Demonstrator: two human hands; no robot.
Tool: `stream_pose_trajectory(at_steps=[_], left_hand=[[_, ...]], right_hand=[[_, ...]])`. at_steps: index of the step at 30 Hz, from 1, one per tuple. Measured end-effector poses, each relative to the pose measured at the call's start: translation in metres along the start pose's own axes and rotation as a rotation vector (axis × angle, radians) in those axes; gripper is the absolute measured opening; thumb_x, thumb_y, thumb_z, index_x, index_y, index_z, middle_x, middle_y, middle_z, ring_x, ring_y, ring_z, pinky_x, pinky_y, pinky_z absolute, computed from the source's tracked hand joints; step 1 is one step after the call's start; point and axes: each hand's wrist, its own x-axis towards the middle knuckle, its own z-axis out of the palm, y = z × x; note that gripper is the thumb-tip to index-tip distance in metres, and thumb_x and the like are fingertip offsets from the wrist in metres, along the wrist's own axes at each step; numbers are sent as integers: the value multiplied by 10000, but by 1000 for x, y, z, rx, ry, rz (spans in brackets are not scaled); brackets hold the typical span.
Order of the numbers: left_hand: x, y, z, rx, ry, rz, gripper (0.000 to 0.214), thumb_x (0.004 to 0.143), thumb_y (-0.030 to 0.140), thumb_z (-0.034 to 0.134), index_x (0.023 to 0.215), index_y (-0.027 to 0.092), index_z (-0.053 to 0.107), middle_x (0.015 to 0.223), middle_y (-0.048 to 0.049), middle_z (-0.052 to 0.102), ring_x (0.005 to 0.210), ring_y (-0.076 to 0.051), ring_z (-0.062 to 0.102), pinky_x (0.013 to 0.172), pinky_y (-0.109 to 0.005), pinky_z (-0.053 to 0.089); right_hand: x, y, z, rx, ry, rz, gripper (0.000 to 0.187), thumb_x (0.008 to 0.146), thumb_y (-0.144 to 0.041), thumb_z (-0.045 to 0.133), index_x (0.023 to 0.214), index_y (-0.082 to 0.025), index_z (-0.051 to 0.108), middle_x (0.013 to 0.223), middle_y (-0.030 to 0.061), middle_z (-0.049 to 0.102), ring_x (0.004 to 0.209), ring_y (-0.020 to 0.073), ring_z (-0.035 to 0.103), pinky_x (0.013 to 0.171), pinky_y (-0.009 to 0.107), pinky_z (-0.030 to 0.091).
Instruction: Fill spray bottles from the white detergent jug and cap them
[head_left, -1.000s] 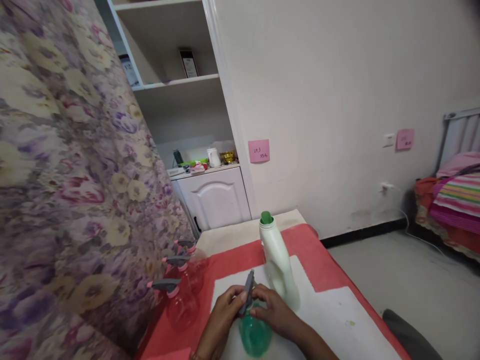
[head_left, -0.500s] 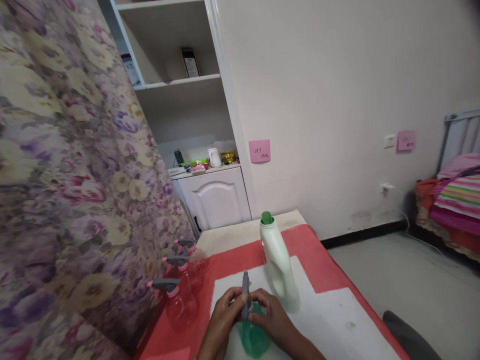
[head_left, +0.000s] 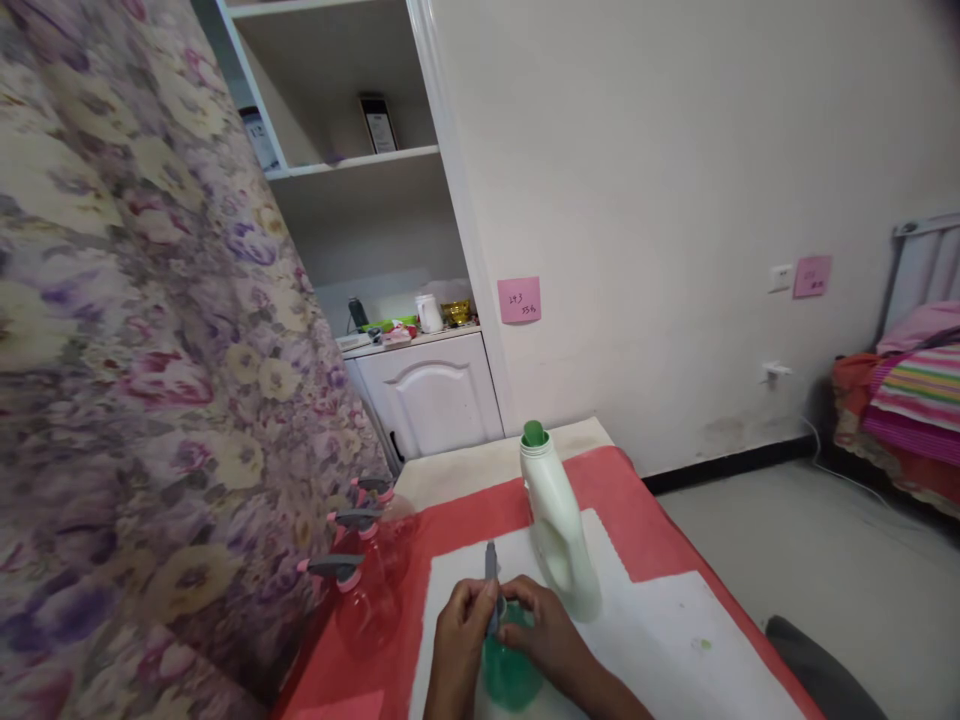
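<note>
A translucent green spray bottle (head_left: 512,682) stands on a white sheet (head_left: 660,650) close in front of me. My left hand (head_left: 459,628) pinches the grey spray head (head_left: 491,562) at the top of this bottle, thumb and fingers closed. Wrapped around the bottle's neck is my right hand (head_left: 546,632), its fingers curled on the far and near sides. The hands cover much of the joint, so I cannot tell whether the head is screwed on. Just beyond the right hand stands a pale green detergent jug (head_left: 559,540), uncapped, with a green spout at its mouth.
Several pink spray bottles (head_left: 365,612) with grey heads stand in a row at the left on the red cloth (head_left: 465,510). A floral curtain (head_left: 187,400) hangs beside them. Behind are a white cabinet (head_left: 431,390) and the wall (head_left: 660,180); a bed (head_left: 915,400) is at right.
My left hand has turned slightly, its wrist shifting to the right while staying on the spray head. The right hand and the jug keep nearly the same place.
</note>
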Motion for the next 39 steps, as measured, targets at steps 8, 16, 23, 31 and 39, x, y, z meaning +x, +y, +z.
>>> stream_pose_trajectory(at_steps=[8,16,23,31,39], left_hand=[[-1,-4,9,28,115,27,498,679,689,666,686,192,633,681,-9,629,672,-195,557,618,-276,415],[-6,-9,11,2,115,41,410,768,612,638,750,202,642,693,4,621,705,-193,565,661,-272,435],[-9,-9,9,-20,97,39,404,777,597,637,756,193,634,724,-5,633,736,-200,586,659,-266,435],[-7,-9,12,16,148,78,428,741,626,657,733,199,632,734,-21,647,735,-214,593,674,-287,441],[-8,-10,16,8,194,85,469,704,672,664,721,205,618,730,-15,634,738,-217,599,691,-303,455]], right_hand=[[0,-13,4,-14,-1,-18,289,735,-165,635,1004,-217,726,998,45,740,957,248,677,881,363,491],[-1,-13,8,-92,90,-52,249,678,-104,606,879,-208,709,877,18,707,860,229,650,796,321,481],[1,-5,14,-125,143,-27,153,676,-116,653,808,-194,661,813,11,689,794,221,646,730,301,483],[-4,-6,18,-137,183,-31,152,708,-138,639,841,-212,631,849,12,677,823,221,638,769,318,488],[-1,-4,19,-118,216,-32,68,718,-182,639,759,-212,594,760,-4,633,756,211,623,718,307,482]])
